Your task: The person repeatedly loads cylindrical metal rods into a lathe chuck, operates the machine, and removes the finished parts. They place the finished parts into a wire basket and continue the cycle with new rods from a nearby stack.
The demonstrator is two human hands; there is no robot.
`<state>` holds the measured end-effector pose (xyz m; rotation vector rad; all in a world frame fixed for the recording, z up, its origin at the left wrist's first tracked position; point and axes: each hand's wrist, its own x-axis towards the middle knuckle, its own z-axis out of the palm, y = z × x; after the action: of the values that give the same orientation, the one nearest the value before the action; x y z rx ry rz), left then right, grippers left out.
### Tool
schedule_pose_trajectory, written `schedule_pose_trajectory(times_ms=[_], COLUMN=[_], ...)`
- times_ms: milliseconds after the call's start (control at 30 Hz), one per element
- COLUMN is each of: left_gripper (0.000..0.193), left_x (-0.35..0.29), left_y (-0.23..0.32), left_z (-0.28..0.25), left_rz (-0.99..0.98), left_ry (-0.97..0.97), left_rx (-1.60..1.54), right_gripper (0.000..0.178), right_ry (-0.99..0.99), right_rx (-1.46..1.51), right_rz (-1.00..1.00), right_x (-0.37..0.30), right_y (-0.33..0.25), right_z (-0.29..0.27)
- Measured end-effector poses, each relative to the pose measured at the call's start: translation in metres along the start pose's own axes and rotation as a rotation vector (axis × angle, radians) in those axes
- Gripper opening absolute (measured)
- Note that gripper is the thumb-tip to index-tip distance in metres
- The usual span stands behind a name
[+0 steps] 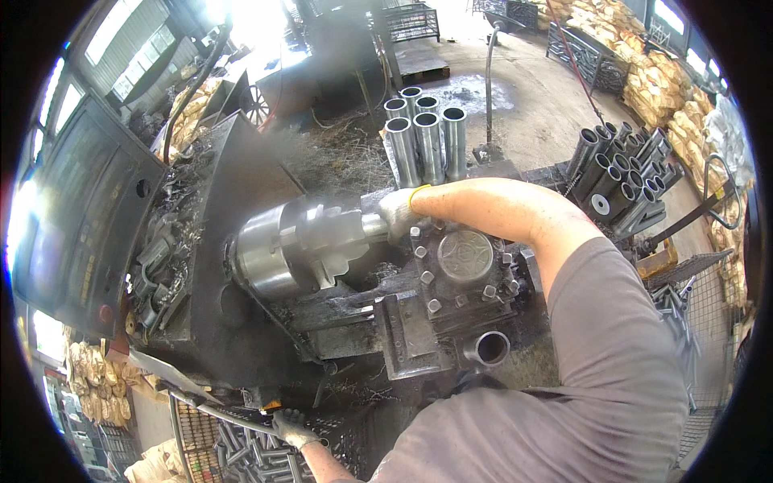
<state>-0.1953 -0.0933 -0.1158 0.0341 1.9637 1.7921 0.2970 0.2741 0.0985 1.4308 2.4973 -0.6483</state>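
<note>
Running over it big to small: lathe (229, 189) fills the middle, headstock left, its chuck (270, 249) facing right. Heap of dark tubes (632, 173) off to the far right, open ends up. Tool post (465, 256), square block with round cap and bolts, sits right of the chuck. Six bright tubes (432, 153) stand upright just behind it, bunched together. Pile of cut pieces (250, 459) lower left, next to wire mesh (196, 435).

Hands, both gloved: right hand (398, 213) reaches over the tool post and meets the free end of the workpiece tube (373, 226), which sticks out of the chuck. Fingers hidden; can't tell grip or opening. Left hand (293, 428) is low, fingers bent, at the end of a curved bar (233, 417); can't tell if it grips. Small orange part (272, 405) just above it.
</note>
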Motion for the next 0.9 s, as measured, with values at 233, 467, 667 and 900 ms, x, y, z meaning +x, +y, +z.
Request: schedule_pose_trajectory(times_ms=[233,467,667,900], left_gripper=[0.021,0.036,0.057,0.046], left_x=[-0.002,0.009,0.003,0.043], left_y=[-0.018,-0.001,0.038,0.052], left_z=[-0.011,-0.004,-0.001,-0.024], left_rz=[-0.127,-0.141,-0.213,-0.573], left_ry=[-0.144,-0.206,-0.204,-0.460], left_rx=[-0.160,-0.229,-0.355,-0.372], right_gripper=[0.058,0.069,0.031,0.027], right_ry=[-0.106,-0.297,-0.153,-0.096], right_rx=[-0.020,0.167,0.362,0.472], right_rz=[-0.035,0.132,0.073,0.064], right_x=[0.020,-0.019,0.009,-0.003], right_y=[-0.003,-0.003,-0.016,-0.027], right_z=[-0.007,-0.036,-0.015,-0.020])
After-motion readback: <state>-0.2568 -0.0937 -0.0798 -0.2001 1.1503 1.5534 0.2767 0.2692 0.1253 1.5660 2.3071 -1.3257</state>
